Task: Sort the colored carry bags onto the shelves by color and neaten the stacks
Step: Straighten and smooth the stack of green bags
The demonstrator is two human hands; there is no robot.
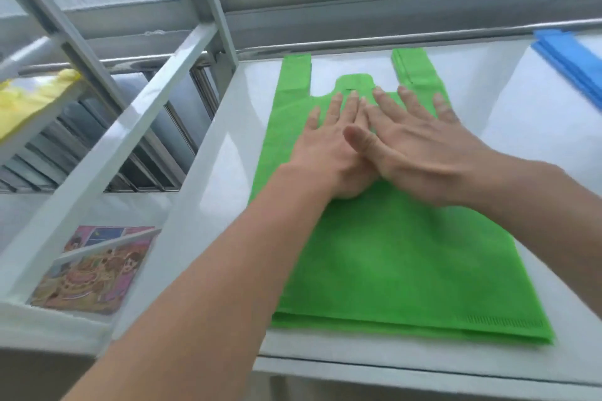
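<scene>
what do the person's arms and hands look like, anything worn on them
Both forearms are bare from the frame's edge to the wrist: no sleeves show. The left hand and right hand wear no gloves, and no rings, watch or bands are visible. The fingernails look short and unpainted.

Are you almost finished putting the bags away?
Partly. Green bags lie stacked on the white shelf, blue bags sit at the right edge, and yellow bags are on a rack to the left. Right now the left hand and right hand press flat on the green stack. Whether more bags wait is not visible.
</scene>
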